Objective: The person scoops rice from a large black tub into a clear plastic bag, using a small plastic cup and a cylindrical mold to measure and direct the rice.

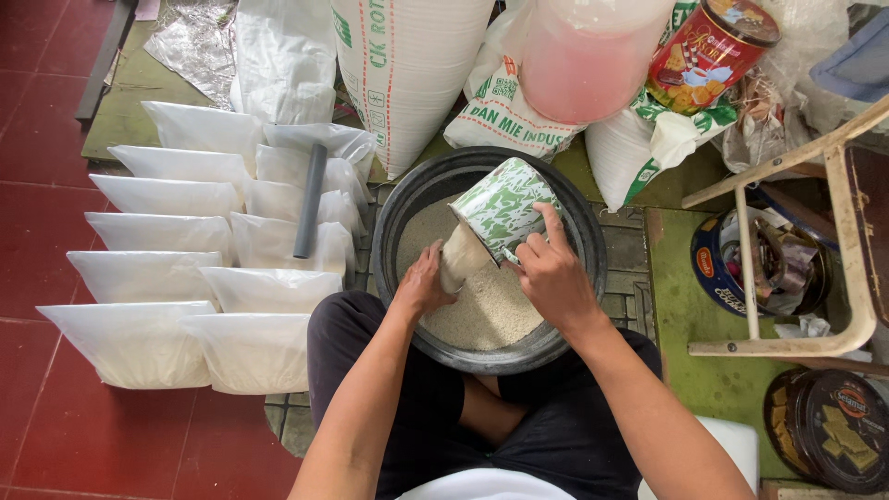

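Two hands work over the dark round basin (583,268) of pale grain (486,310) at your knees: your right hand (553,275) grips a green-and-white patterned tin cup (505,206), tilted and pouring, while your left hand (424,282) curls closed on a clear bag (460,262) at its mouth. Left lie rows of filled white plastic bags (167,236), a grey pipe (309,201) across them. Far stand woven sacks (407,65), a pink jug (588,60) and a red tin (711,51).
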